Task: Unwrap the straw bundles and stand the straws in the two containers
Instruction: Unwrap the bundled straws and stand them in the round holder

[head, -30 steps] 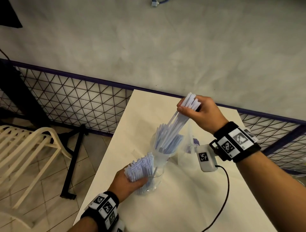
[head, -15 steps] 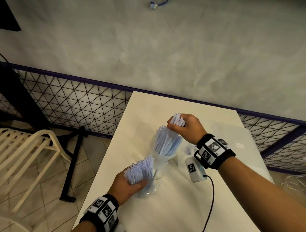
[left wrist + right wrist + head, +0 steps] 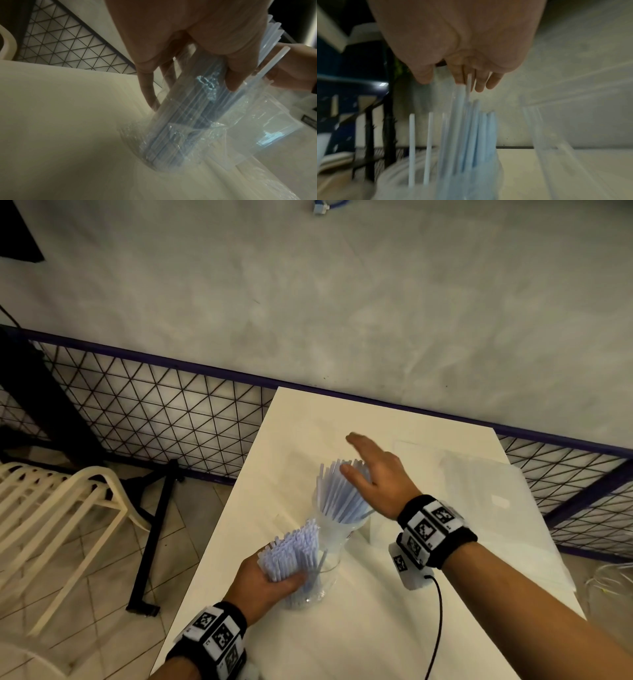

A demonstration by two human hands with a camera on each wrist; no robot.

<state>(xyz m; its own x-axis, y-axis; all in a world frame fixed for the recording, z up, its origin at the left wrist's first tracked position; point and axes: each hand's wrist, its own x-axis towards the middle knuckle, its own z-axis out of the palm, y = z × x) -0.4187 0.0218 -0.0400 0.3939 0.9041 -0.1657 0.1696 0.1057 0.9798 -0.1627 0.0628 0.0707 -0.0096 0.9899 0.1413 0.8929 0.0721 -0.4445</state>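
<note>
Two clear containers stand on the white table (image 3: 308, 422). The far container (image 3: 337, 525) holds several pale blue straws (image 3: 339, 491) that fan out upward. My right hand (image 3: 368, 463) hovers flat over their tops with straight fingers (image 3: 481, 83), holding nothing. The near container (image 3: 315, 580) holds a tight bundle of straws (image 3: 291, 549) still in thin clear wrap (image 3: 180, 121). My left hand (image 3: 267, 583) grips that bundle, fingers (image 3: 231, 78) curled round it and the container. One loose straw (image 3: 272, 60) leans out to the right.
Clear plastic bags (image 3: 496, 501) lie on the table's right side. A wire mesh fence (image 3: 154, 412) with a dark rail runs behind the table under a grey wall. A cream plastic chair (image 3: 51, 508) and a black stand (image 3: 154, 542) are on the tiled floor at left.
My right hand lowered its handful of straws into the far container, let them go and opened flat above them. My left hand kept its grip on the near bundle.
</note>
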